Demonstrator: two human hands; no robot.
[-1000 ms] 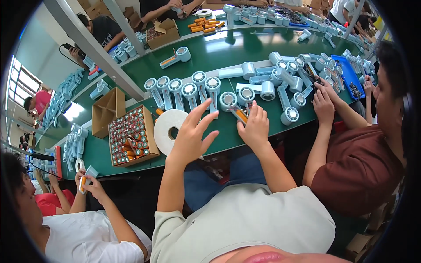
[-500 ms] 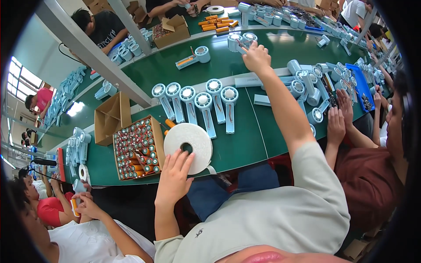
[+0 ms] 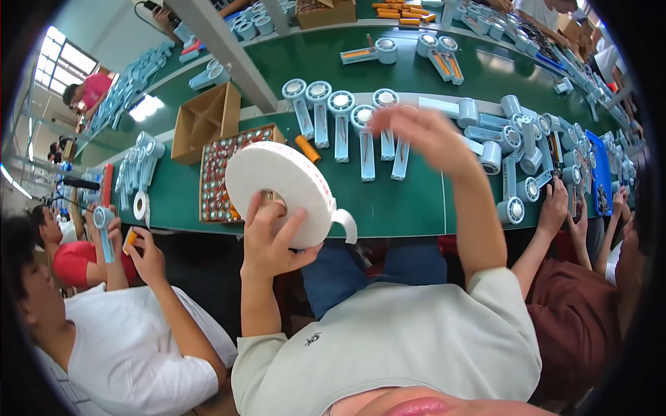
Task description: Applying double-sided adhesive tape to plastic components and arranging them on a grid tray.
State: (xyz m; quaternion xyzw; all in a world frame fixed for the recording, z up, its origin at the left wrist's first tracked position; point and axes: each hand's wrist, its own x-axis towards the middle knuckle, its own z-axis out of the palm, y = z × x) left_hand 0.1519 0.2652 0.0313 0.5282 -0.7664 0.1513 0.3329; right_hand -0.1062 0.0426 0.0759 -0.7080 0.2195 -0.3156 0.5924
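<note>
My left hand [image 3: 274, 232] grips a large white roll of tape [image 3: 277, 177], fingers hooked into its core. The roll is tilted up off the bench, and a loose tape end [image 3: 345, 226] curls from its right side. My right hand [image 3: 427, 139] is blurred by motion, fingers stretched out, with nothing visible in it. It passes over a row of light-blue handheld fan bodies [image 3: 340, 104] and hides part of the row's right end. A loose orange battery cell [image 3: 307, 148] lies between the roll and the row.
A carton of wired battery cells [image 3: 214, 177] stands behind the roll, beside an open carton [image 3: 208, 121]. Two fan bodies with orange cells [image 3: 444, 62] lie across the bench. Fan parts [image 3: 510, 135] and a blue tray [image 3: 602, 170] are at right. Co-workers sit on both sides.
My left hand has lifted and tilted the tape roll off the bench. My right hand has drawn back from the far fan bodies toward the near row. The view has shifted.
</note>
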